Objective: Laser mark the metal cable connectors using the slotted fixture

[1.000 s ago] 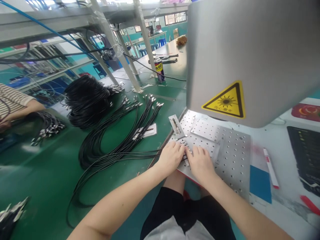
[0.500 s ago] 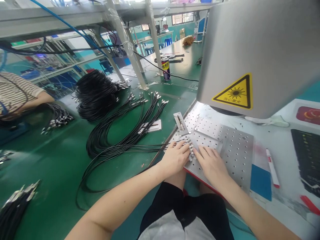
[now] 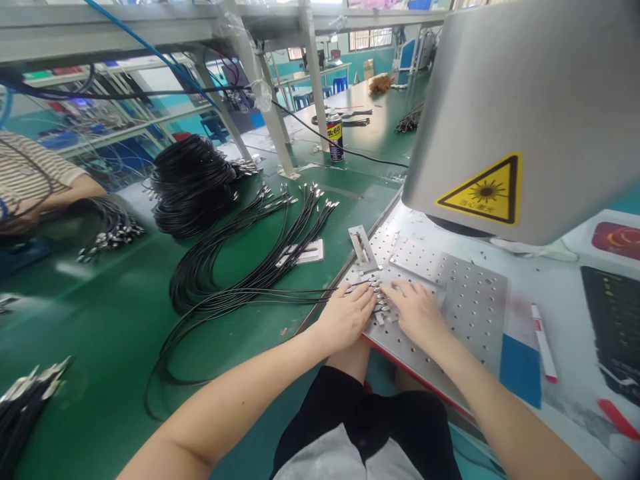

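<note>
My left hand (image 3: 347,315) lies with its fingers stretched out over several thin black cables (image 3: 290,291), near their metal ends, at the left part of the perforated metal plate (image 3: 473,307). My right hand (image 3: 417,310) rests on the plate from the other side, fingers extended, its fingertips at the row of silver cable ends (image 3: 381,300). Between the hands these ends lie side by side. Just beyond them sits a small slotted metal fixture (image 3: 363,248), tilted. The cables run left from the plate into a curved bundle on the green table.
Above the plate hangs a grey machine head with a yellow laser warning sign (image 3: 485,190). A coil of black cable (image 3: 190,187), a spray can (image 3: 335,138) and another metal fixture (image 3: 301,253) stand or lie on the table. A marker (image 3: 544,343) lies right. A co-worker's arm (image 3: 65,197) shows left.
My right hand has shifted slightly up and left along the cable ends. My left hand has drawn slightly left, still over the cables. The view has turned slightly.
</note>
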`<state>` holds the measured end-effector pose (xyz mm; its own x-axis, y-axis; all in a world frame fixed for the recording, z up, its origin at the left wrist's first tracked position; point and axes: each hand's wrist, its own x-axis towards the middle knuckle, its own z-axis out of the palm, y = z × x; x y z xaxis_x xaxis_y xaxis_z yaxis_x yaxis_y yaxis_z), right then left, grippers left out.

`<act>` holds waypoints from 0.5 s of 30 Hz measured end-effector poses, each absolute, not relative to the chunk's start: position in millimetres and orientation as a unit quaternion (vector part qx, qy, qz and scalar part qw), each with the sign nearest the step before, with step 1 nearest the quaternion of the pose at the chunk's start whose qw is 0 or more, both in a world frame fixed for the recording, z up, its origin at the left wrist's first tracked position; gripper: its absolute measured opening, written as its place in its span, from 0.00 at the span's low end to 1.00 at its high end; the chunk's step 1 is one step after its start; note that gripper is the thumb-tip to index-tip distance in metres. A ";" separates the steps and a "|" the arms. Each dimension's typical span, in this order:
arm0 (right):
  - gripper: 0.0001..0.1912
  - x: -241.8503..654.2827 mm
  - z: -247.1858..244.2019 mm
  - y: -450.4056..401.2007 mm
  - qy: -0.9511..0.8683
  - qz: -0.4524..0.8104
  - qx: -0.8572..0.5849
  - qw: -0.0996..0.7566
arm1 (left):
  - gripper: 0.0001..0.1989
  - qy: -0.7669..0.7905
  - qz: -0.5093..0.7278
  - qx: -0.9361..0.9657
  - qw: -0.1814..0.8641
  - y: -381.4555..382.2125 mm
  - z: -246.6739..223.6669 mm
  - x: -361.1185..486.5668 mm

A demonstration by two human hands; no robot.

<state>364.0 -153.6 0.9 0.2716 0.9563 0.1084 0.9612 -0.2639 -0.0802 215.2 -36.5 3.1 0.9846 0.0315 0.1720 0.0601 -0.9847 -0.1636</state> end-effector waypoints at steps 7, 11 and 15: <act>0.23 362.4 10.9 -143.9 -0.606 -0.020 -0.796 0.002 | 0.15 -0.018 -0.075 -0.996 0.039 -35.0 12.9 222.1; 0.22 362.3 9.3 -144.5 -0.619 -0.050 -0.784 -0.014 | 0.18 -0.010 -0.062 -0.997 0.053 -37.1 9.2 217.4; 0.20 358.6 3.9 -145.9 -0.621 -0.076 -0.780 -0.018 | 0.22 -0.011 -0.042 -0.999 0.025 -36.7 9.1 214.0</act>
